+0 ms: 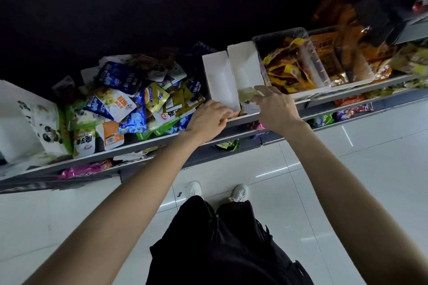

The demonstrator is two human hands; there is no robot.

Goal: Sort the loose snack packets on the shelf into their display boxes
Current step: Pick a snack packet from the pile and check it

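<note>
Both bare arms reach forward and up from the bottom of the frame to a shop shelf (240,117). The left hand (206,120), palm down with fingers curled, rests on the shelf's front lip at the near end of a white display box (218,80); whether it grips anything cannot be told. The right hand (275,109), wrist bent and fingers extended forward, pinches a pale green packet (249,94) at the near end of the second white display box (246,69), just beside the first. A heap of loose snack packets (129,104) in blue, green, white and orange lies on the shelf left of the boxes, the left hand touching its edge. To the right stands a clear bin (298,62) of yellow and orange packets. Below, white shoes and black trousers show on a pale tiled floor (347,180).
</note>
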